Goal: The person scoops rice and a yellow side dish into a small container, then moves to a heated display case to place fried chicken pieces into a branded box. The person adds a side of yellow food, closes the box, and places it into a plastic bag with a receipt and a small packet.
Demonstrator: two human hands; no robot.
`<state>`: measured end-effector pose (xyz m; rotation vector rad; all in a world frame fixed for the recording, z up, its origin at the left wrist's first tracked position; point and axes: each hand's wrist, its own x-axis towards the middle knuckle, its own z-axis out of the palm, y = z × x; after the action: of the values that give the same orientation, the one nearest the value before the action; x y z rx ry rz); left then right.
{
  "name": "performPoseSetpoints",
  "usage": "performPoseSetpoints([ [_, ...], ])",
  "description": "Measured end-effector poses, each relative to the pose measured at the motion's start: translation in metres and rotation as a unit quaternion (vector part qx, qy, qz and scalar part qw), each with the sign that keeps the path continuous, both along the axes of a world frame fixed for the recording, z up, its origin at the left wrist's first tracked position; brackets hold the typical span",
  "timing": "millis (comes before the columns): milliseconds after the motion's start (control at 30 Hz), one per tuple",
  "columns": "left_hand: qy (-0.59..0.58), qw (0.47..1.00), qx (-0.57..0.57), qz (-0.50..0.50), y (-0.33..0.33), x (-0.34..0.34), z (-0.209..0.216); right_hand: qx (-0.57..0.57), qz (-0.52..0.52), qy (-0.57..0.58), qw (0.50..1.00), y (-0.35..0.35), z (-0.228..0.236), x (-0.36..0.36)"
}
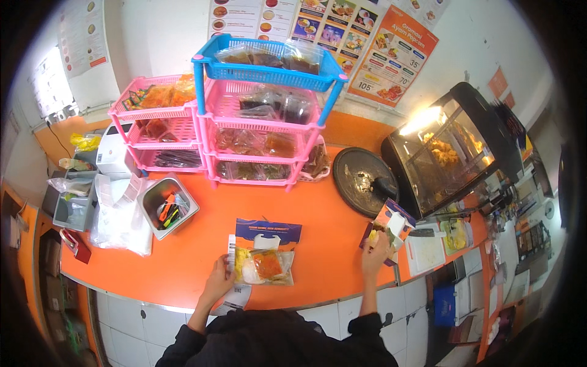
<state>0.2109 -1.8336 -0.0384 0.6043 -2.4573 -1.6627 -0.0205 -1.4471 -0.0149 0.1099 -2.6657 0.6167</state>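
A food package (268, 234) with a dark blue top flap and a clear front lies on the orange counter before me. Through its front show yellow, white and orange-red contents. My left hand (219, 278) grips its left edge, beside a white printed strip (232, 249). Farther right, my right hand (375, 252) has its fingers closed on a second food package (394, 219), coloured orange and dark blue and tilted near the counter's right end. Its lower part is partly hidden by the hand. A white paper slip (235, 300) hangs by the counter's front edge.
Pink and blue tiered racks (269, 76) with bagged sauces stand at the back. A metal container (169, 208) with cutters sits left, near white plastic bags (125, 223). Right are a round dark lid (361, 177), a lit food warmer (449, 144) and a white cutting board (425, 252).
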Motion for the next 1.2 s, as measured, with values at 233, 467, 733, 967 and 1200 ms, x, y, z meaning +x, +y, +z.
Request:
performPoseSetpoints([
  [233,0.115,0.980,-0.143,0.078,0.013,-0.064,0.015,-0.198,0.210,-0.058,0.956,-0.187,0.000,0.077],
  [467,0.084,0.985,-0.139,-0.066,-0.001,-0.002,-0.020,-0.364,0.187,-0.292,0.865,-0.159,-0.005,0.050],
  [733,-0.027,0.844,-0.513,-0.156,0.020,0.030,-0.031,-0.437,0.245,-0.291,0.815,-0.077,0.023,0.018],
  [967,0.025,0.835,-0.494,-0.240,0.027,0.031,-0.020,-0.276,0.185,0.005,0.943,-0.138,0.080,0.057],
  [1200,0.041,0.874,-0.426,-0.228,0.017,0.035,-0.032,0.499,0.259,-0.101,0.821,-0.262,0.015,0.038],
])
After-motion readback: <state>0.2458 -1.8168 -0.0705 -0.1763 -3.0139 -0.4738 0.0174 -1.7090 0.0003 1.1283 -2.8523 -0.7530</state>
